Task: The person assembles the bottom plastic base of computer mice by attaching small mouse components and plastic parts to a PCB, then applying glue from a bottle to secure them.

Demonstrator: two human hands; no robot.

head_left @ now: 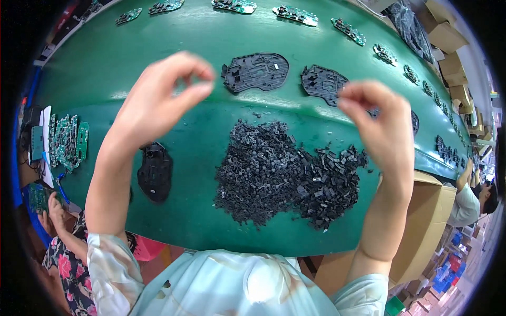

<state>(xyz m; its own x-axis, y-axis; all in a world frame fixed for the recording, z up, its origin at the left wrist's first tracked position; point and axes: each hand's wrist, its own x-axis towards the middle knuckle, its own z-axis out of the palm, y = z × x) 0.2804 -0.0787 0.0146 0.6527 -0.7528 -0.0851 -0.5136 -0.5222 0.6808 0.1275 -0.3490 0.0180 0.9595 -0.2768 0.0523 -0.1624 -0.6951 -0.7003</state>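
My left hand [166, 97] is raised over the green table, left of a black plastic mouse shell [256, 72]. Its thumb and forefinger curl together in a pinch; blur hides whatever may be between them. My right hand [382, 118] also pinches, its fingertips at the right edge of a second black shell [322, 83], and anything held there is too small to see. Behind this hand, another shell [415, 122] shows in part. Below and between my hands lie a heap of small black plastic parts [258, 168] and an adjoining heap of blockier black pieces [332, 184].
Left of the heaps lies a dark shell [155, 173]. A stack of green circuit boards [68, 139] stands at the far left, near a co-worker's hands [54, 213]. Populated boards [295, 15] line the far edge. At right is an open cardboard box [424, 221].
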